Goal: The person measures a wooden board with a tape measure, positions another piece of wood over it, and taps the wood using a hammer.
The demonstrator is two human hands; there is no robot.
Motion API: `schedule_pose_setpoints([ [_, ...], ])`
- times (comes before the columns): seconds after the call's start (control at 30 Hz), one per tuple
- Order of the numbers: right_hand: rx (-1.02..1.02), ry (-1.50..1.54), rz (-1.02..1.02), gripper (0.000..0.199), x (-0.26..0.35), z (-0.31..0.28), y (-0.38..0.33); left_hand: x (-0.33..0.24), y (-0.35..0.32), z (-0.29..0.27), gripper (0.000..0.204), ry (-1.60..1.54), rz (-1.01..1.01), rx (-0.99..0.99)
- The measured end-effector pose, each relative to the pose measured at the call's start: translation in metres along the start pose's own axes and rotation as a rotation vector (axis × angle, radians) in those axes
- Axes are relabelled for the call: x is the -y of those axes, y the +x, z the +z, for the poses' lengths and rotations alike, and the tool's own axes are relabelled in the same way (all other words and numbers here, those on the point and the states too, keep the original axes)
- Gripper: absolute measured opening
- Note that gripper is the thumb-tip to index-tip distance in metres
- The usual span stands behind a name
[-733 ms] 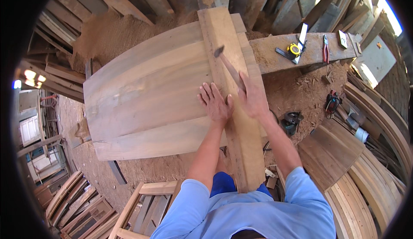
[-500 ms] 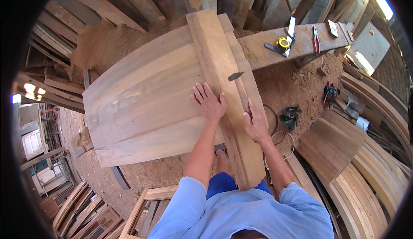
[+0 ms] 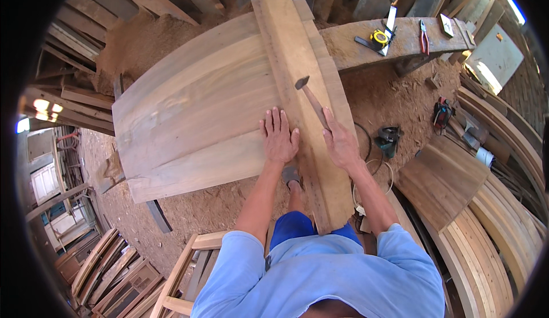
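Note:
My right hand (image 3: 341, 144) is closed around the wooden handle of a hammer (image 3: 311, 102), whose dark metal head lies over a long thick wooden beam (image 3: 294, 60). My left hand (image 3: 279, 137) rests flat, fingers stretched, on a wide curved wooden panel (image 3: 194, 118); its thumb is close to the beam's left side. The beam lies lengthwise over the right part of the panel, its near end reaching my blue shorts. Whether the hammer head touches the beam I cannot tell.
Right of the panel, a wooden bench (image 3: 366, 43) bears a yellow tape measure (image 3: 378, 39), a square (image 3: 390, 26) and red-handled pliers (image 3: 424, 36). A dark green power tool (image 3: 388, 136) with a cable lies on the sawdust-covered floor. Boards (image 3: 486, 255) and a wooden frame (image 3: 197, 261) stand nearby.
The hammer head has swung from pointing right to the left and toward the beam's middle. My left hand has slid slightly nearer me along the panel. The whole view has shifted a little.

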State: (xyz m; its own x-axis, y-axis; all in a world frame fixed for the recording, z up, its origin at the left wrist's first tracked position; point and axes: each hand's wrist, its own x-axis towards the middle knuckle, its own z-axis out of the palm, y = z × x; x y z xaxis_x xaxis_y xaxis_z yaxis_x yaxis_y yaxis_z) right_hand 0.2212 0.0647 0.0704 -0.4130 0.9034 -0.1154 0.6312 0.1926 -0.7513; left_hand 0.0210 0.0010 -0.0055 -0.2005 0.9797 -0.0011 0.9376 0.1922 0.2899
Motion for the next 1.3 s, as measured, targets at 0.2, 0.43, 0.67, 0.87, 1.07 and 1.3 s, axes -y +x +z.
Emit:
schedule_pose_setpoints([
  [0.2, 0.029, -0.058, -0.036, 0.064, 0.014, 0.006, 0.024, -0.001, 0.003, 0.002, 0.070, 0.019, 0.034, -0.028],
  [0.43, -0.147, -0.005, -0.219, 0.067, 0.014, 0.012, 0.020, -0.003, 0.002, -0.002, 0.069, -0.013, 0.026, -0.032],
  [0.67, 0.014, -0.187, -0.118, 0.067, -0.011, 0.020, 0.029, -0.005, 0.004, -0.001, 0.068, -0.030, 0.021, -0.052],
  [0.87, -0.152, -0.030, -0.282, 0.066, -0.015, 0.023, 0.025, -0.003, 0.005, -0.002, 0.067, -0.018, 0.046, -0.069],
  [1.07, 0.001, -0.124, -0.119, 0.063, -0.016, 0.022, 0.033, -0.003, 0.005, -0.002, 0.067, -0.033, 0.041, -0.080],
  [1.3, -0.002, -0.162, -0.128, 0.064, -0.013, 0.019, 0.034, -0.003, 0.002, -0.003, 0.067, -0.024, 0.033, -0.065],
])
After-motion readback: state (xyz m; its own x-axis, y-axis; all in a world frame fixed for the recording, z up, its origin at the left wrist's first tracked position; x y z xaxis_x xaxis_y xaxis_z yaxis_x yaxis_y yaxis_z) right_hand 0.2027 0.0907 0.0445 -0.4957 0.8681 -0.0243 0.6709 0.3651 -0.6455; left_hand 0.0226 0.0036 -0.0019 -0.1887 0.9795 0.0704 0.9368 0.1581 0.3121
